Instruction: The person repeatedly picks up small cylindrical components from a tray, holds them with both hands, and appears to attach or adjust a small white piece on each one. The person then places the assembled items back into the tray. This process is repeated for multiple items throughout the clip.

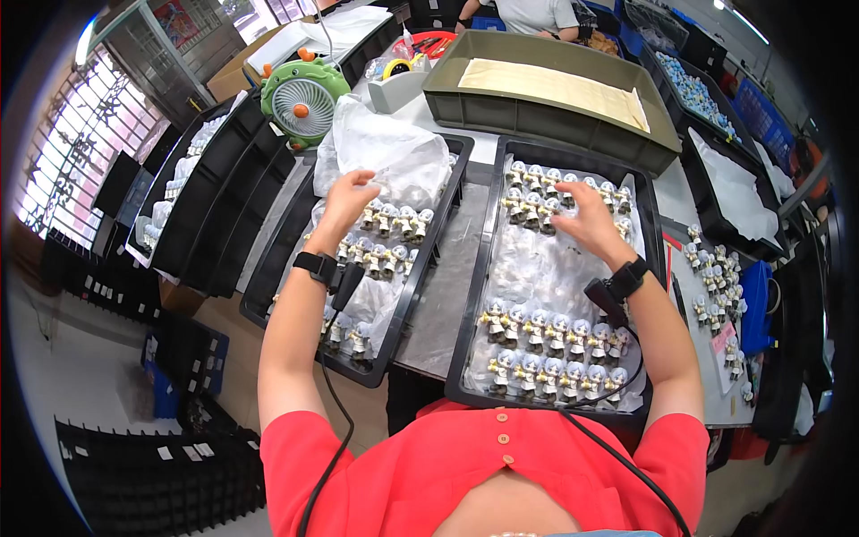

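- Small figurines (394, 219): pale blue-white hair, gold and white bodies, standing upright in rows inside a black tray (420, 268), just right of and below the left hand (344, 201).
- More identical figurines (537, 201), upright in rows in a second black tray (488, 268), directly under and beside the right hand (586, 219).

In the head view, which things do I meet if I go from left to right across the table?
Stacked empty black trays → left hand over the left tray of figurines → right hand over the right tray of figurines → loose figurines.
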The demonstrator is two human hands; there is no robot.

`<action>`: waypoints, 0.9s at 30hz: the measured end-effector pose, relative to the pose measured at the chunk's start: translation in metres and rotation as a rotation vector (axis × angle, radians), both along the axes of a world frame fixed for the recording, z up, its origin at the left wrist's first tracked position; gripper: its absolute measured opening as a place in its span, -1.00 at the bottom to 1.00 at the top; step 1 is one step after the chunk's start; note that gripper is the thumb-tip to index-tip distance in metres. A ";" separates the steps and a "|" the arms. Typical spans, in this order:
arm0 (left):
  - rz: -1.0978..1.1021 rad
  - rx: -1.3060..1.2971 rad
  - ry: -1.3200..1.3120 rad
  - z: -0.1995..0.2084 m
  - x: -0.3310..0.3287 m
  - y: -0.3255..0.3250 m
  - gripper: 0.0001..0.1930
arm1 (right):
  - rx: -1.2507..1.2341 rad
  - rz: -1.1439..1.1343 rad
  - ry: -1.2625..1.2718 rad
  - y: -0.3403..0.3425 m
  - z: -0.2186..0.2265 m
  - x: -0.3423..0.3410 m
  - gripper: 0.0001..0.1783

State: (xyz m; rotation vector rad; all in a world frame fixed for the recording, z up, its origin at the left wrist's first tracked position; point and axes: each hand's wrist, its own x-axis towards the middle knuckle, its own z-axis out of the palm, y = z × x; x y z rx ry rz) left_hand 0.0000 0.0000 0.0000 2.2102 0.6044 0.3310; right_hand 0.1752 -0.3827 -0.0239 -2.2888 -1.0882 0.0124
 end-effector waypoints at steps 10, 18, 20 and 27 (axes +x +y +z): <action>-0.594 -0.517 -0.250 0.078 -0.033 -0.186 -0.58 | 0.259 0.137 -0.190 0.011 0.029 -0.027 -0.16; -0.438 -0.522 -0.462 0.055 -0.023 -0.201 -0.59 | 0.631 0.429 0.269 0.015 0.060 -0.080 -0.06; -0.458 -0.509 -0.491 0.048 -0.020 -0.202 -0.59 | 0.654 0.446 0.351 0.017 0.059 -0.083 -0.06; -0.444 -0.672 -0.465 0.040 -0.023 -0.206 -0.66 | 0.605 0.475 0.347 0.019 0.054 -0.090 -0.02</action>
